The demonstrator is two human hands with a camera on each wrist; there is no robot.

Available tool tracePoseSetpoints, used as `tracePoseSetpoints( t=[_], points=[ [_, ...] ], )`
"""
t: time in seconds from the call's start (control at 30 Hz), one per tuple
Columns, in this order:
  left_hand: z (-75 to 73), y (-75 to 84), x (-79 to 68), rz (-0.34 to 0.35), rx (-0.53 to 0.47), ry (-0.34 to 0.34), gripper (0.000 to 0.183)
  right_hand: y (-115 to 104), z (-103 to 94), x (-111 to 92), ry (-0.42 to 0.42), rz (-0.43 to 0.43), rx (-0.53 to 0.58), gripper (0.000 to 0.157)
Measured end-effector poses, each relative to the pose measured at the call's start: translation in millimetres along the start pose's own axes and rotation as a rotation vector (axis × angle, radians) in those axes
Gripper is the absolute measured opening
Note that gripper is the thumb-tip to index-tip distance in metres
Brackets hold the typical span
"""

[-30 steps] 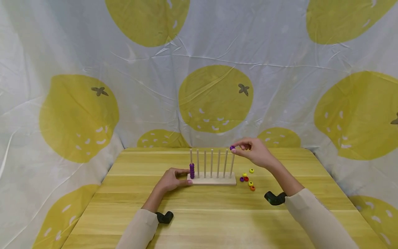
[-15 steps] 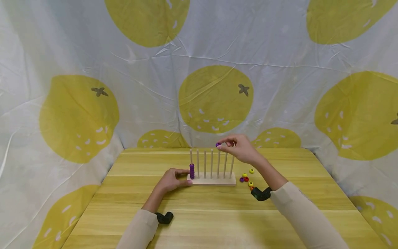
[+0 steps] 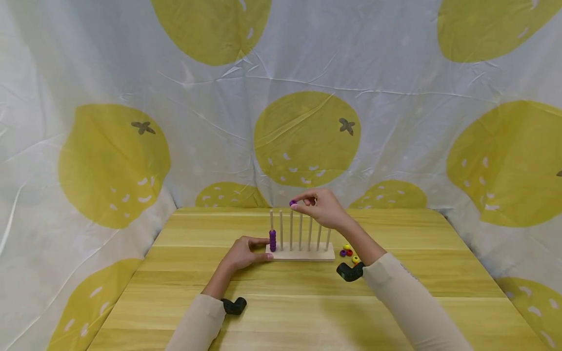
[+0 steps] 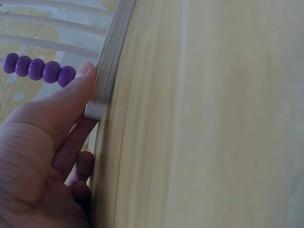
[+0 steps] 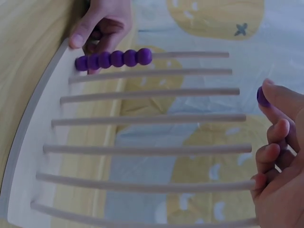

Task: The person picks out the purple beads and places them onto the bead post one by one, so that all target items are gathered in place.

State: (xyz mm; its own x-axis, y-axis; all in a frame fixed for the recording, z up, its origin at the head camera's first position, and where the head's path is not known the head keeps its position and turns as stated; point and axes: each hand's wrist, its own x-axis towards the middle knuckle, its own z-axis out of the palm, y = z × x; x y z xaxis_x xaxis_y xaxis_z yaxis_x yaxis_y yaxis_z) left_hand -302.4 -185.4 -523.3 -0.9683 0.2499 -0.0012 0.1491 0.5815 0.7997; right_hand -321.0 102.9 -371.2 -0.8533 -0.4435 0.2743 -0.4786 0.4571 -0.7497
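A pale wooden base [image 3: 303, 255] with a row of upright pegs stands on the table. Several purple beads [image 3: 272, 241] are stacked on its leftmost peg, and the other pegs are bare. My left hand [image 3: 241, 252] grips the base's left end, thumb in front and fingers behind. In the left wrist view the thumb [image 4: 84, 78] lies on the base beside the lowest bead. Above the peg tips my right hand [image 3: 322, 207] pinches one purple bead [image 5: 262, 97] between thumb and index finger. That bead is over the left-middle pegs, apart from their tips in the right wrist view.
Right of the base lies a small group of loose beads: yellow [image 3: 355, 260], red [image 3: 349, 253] and purple [image 3: 343, 253], partly hidden by the right wrist's black camera [image 3: 350, 272]. A lemon-print cloth [image 3: 210, 122] hangs behind the wooden table [image 3: 272, 312].
My right hand has carried the pinched purple bead leftward, from over the rightmost peg to over the left-middle pegs. The left hand stays on the base.
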Motion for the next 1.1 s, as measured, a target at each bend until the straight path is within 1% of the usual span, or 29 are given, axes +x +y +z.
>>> tracePoseSetpoints(
  t=[0.27, 0.5, 0.63, 0.9, 1.1],
  points=[
    [-0.6, -1.9, 0.9, 0.011, -0.009, -0.014, 0.052, -10.0, 13.1, 13.1, -0.025, -0.008, 0.004, 0.022],
    [-0.4, -2.0, 0.5, 0.023, -0.012, -0.021, 0.051, -18.0, 25.1, 24.3, -0.068, -0.049, 0.004, 0.020],
    [-0.6, -1.6, 0.4, 0.030, -0.013, -0.026, 0.050, -20.1, 29.2, 27.0, -0.082, -0.061, 0.002, 0.018],
    [-1.1, -0.3, 0.9, 0.034, -0.014, -0.029, 0.051, -21.6, 33.6, 29.7, -0.086, -0.055, -0.012, 0.018],
    [-0.4, -0.9, 1.2, 0.029, -0.015, -0.030, 0.052, -20.3, 37.1, 32.0, -0.105, -0.063, -0.062, 0.018]
  ],
)
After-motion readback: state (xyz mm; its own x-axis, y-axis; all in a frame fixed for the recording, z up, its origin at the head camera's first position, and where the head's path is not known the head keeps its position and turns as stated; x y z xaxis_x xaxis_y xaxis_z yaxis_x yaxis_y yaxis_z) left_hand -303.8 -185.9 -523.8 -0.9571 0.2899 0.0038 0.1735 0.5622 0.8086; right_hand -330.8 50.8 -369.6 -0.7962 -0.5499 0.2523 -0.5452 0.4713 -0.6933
